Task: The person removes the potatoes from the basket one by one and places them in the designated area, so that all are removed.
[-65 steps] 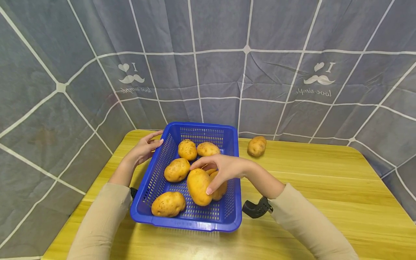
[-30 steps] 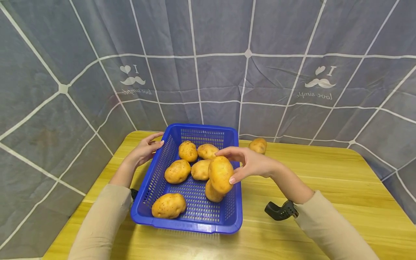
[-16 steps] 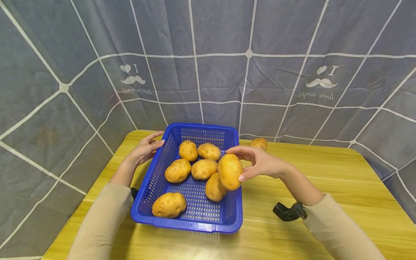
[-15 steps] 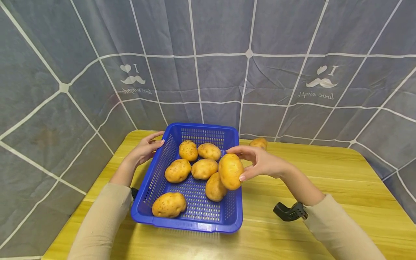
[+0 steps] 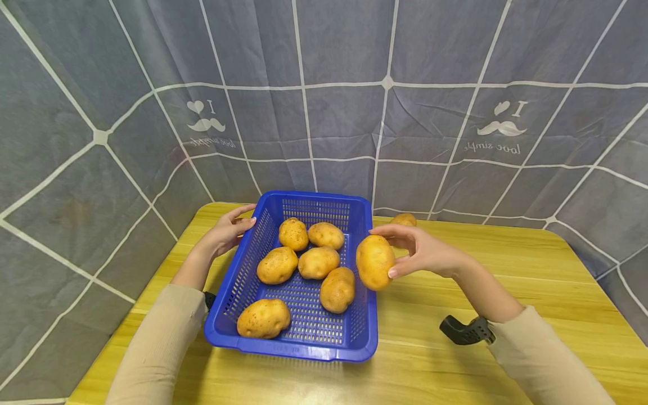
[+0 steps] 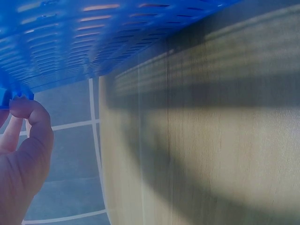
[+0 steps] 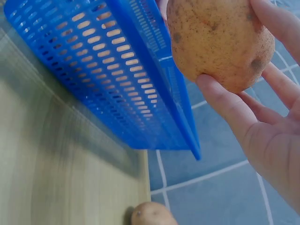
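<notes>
A blue plastic basket [image 5: 291, 351] with slotted walls holds several potatoes. My left hand [image 5: 223, 232] grips its left rim; in the left wrist view the thumb [image 6: 35, 112] bends against the rim's edge. Between the thumb and fingers of my right hand [image 5: 425, 252] is a yellow potato [image 5: 374, 262], raised at the basket's right rim and overlapping it in the head view. The right wrist view shows this potato [image 7: 220, 42] close up, dark spots on its skin, beside the basket's outer wall [image 7: 93, 56].
Another potato [image 5: 404, 219] lies on the wooden table [image 5: 506, 270] near the back edge, partly hidden behind my right hand. A grey curtain [image 5: 344, 124] with white lines hangs right behind the table and along its left side.
My right hand has lifted the potato from among the others and carried it right, to the basket's right rim. The left hand has stayed on the left rim.
</notes>
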A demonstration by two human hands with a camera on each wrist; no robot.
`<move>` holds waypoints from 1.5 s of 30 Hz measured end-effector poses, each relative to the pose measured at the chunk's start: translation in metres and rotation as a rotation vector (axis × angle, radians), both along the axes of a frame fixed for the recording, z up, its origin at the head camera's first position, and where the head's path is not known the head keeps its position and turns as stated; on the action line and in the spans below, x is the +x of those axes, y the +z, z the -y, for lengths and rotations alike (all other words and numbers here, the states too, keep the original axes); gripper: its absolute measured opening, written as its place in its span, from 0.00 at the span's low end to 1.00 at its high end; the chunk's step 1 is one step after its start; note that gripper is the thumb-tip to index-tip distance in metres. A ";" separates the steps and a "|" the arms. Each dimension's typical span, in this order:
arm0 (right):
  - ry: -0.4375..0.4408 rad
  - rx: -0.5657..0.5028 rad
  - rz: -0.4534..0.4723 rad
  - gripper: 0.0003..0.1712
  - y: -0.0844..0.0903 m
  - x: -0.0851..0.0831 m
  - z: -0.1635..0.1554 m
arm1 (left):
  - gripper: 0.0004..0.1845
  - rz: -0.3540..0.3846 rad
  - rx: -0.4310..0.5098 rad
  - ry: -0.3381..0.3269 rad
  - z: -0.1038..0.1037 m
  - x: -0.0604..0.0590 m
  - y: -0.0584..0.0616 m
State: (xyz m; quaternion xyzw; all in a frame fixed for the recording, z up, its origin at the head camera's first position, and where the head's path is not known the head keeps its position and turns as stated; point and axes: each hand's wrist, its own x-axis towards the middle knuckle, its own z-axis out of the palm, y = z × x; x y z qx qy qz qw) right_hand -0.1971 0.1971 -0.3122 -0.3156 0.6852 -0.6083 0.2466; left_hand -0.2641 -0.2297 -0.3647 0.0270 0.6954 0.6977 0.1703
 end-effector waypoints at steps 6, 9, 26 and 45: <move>-0.033 0.022 -0.031 0.42 -0.005 -0.001 -0.012 | 0.32 -0.012 -0.007 -0.003 0.000 0.002 -0.001; -0.048 0.019 -0.026 0.42 -0.009 -0.001 -0.018 | 0.32 -0.017 -0.003 -0.005 0.000 0.002 -0.001; -0.164 0.064 -0.113 0.38 -0.020 0.002 -0.055 | 0.32 -0.026 -0.020 -0.014 0.002 0.000 -0.002; -0.254 0.059 -0.151 0.39 -0.032 0.012 -0.078 | 0.33 -0.056 -0.038 -0.019 0.003 -0.001 -0.009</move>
